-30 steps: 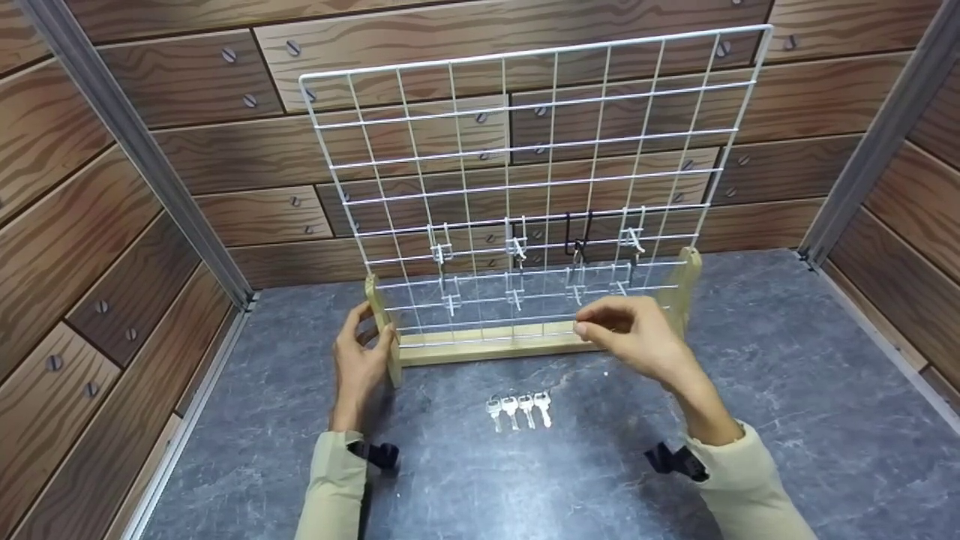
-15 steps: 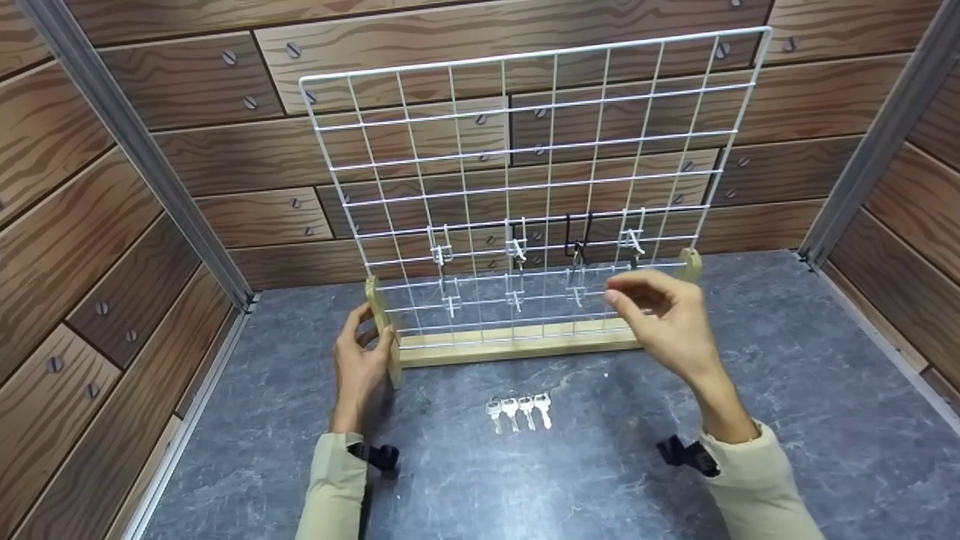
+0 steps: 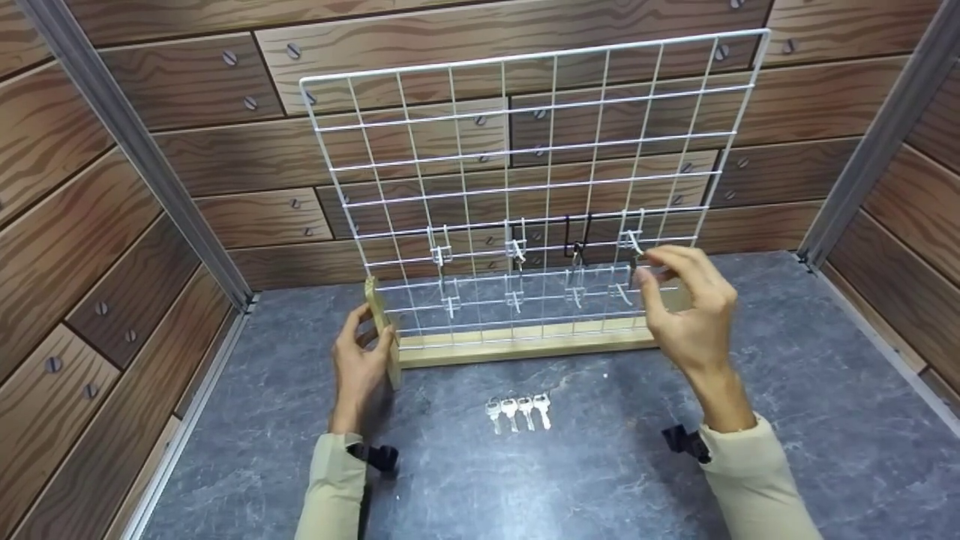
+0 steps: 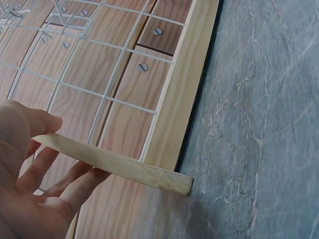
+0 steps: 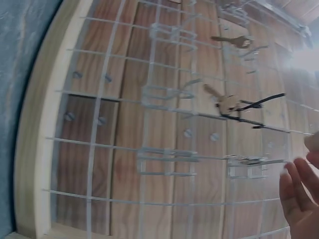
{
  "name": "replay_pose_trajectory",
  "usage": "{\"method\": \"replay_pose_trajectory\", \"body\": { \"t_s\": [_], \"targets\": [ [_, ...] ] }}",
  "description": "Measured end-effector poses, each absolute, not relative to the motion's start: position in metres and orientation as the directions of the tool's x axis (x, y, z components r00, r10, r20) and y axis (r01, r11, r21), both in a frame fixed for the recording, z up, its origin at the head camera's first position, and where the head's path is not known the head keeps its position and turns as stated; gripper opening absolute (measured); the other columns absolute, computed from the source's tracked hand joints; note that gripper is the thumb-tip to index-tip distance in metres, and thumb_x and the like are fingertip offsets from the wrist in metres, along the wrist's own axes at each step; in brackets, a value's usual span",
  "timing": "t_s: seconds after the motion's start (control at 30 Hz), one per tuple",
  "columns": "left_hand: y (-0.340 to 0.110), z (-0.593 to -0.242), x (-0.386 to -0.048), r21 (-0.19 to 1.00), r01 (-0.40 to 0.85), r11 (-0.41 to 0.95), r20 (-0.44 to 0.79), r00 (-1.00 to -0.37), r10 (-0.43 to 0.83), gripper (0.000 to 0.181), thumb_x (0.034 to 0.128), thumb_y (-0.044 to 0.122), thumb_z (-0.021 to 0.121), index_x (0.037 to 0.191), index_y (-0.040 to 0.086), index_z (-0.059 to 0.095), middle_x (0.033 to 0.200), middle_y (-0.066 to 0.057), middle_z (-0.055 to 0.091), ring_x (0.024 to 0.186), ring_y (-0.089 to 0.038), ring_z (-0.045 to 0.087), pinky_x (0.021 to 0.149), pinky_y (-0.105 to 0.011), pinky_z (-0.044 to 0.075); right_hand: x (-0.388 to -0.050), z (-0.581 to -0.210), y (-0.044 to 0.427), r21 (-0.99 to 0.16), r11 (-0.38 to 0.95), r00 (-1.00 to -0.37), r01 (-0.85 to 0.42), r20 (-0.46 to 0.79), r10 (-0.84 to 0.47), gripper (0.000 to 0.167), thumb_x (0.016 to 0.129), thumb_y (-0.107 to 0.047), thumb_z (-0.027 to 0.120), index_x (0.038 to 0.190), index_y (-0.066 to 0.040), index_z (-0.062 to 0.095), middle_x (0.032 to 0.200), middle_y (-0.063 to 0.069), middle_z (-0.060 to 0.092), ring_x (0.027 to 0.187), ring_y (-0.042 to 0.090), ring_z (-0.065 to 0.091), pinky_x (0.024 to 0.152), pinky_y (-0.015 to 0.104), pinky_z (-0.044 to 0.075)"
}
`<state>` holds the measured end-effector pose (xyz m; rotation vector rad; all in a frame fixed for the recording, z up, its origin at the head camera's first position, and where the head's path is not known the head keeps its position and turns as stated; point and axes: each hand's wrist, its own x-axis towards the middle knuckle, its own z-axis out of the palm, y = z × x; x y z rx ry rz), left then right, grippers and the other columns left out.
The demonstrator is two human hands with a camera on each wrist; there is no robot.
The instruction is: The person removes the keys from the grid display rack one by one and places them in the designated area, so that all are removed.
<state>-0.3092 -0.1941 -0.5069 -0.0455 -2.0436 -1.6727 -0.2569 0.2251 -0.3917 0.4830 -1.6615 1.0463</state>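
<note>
In the head view my left hand [image 3: 362, 361] holds the pale wooden side post [image 3: 381, 330] of the stand, thumb on one side and fingers on the other; the left wrist view shows this post [image 4: 119, 165] close up. My right hand [image 3: 694, 307] is raised by the upper right hook [image 3: 632, 240] of the white wire grid [image 3: 529, 161]. Its thumb and forefinger are apart, with nothing visible between them. A narrow dark shape [image 3: 633, 268] hangs below that hook, its kind unclear. In the right wrist view, fingertips [image 5: 289, 174] are beside the hook's tip.
Several silver keys [image 3: 517, 412] lie in a row on the grey tabletop [image 3: 465, 480]. More clear hooks [image 3: 514, 300] hang on the grid in two rows. A black hook [image 3: 576, 244] bears a key [image 5: 228, 103]. Wood-patterned walls [image 3: 150, 165] enclose the table.
My right hand has moved right and up from the low middle of the grid to the upper right hook, and its thumb and forefinger have parted. My left hand has stayed put.
</note>
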Motion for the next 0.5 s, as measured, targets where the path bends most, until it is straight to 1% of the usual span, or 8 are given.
{"method": "replay_pose_trajectory", "body": {
  "t_s": [0.13, 0.27, 0.37, 0.5],
  "targets": [
    [-0.196, -0.506, -0.308, 0.910, 0.334, 0.244, 0.394, -0.880, -0.265, 0.048, 0.0931, -0.005, 0.075, 0.139, 0.004, 0.065, 0.136, -0.024, 0.068, 0.114, -0.044, 0.074, 0.093, -0.052, 0.065, -0.261, -0.395, 0.222, -0.422, 0.565, -0.359, -0.708, 0.905, 0.226, 0.026, 0.085, 0.016, 0.076, 0.110, 0.009, 0.077, 0.108, 0.025, 0.075, 0.095, 0.014, 0.068, 0.090, 0.014, 0.054],
    [-0.197, -0.507, -0.308, 0.907, 0.335, 0.254, 0.398, -0.880, -0.260, 0.047, 0.0932, -0.004, 0.076, 0.139, 0.004, 0.065, 0.136, -0.024, 0.068, 0.113, -0.044, 0.074, 0.088, -0.048, 0.067, -0.270, -0.406, 0.226, -0.456, 0.587, -0.403, -0.669, 0.886, 0.229, 0.030, 0.088, 0.017, 0.074, 0.117, 0.009, 0.076, 0.116, 0.025, 0.075, 0.097, 0.021, 0.069, 0.093, 0.012, 0.053],
    [-0.197, -0.508, -0.309, 0.903, 0.344, 0.257, 0.407, -0.877, -0.256, 0.047, 0.0933, -0.005, 0.075, 0.139, 0.003, 0.065, 0.135, -0.024, 0.068, 0.113, -0.044, 0.074, 0.090, -0.049, 0.066, -0.277, -0.413, 0.229, -0.487, 0.574, -0.444, -0.659, 0.867, 0.226, 0.033, 0.090, 0.016, 0.073, 0.122, 0.009, 0.075, 0.119, 0.024, 0.075, 0.101, 0.020, 0.068, 0.091, 0.010, 0.053],
    [-0.197, -0.508, -0.310, 0.894, 0.364, 0.260, 0.426, -0.870, -0.248, 0.047, 0.0933, -0.006, 0.074, 0.139, 0.002, 0.065, 0.133, -0.025, 0.068, 0.112, -0.045, 0.074, 0.096, -0.055, 0.063, -0.284, -0.419, 0.232, -0.510, 0.555, -0.471, -0.658, 0.853, 0.225, 0.034, 0.092, 0.015, 0.071, 0.124, 0.007, 0.075, 0.119, 0.023, 0.075, 0.107, 0.015, 0.065, 0.088, 0.009, 0.053]
  ]
}}
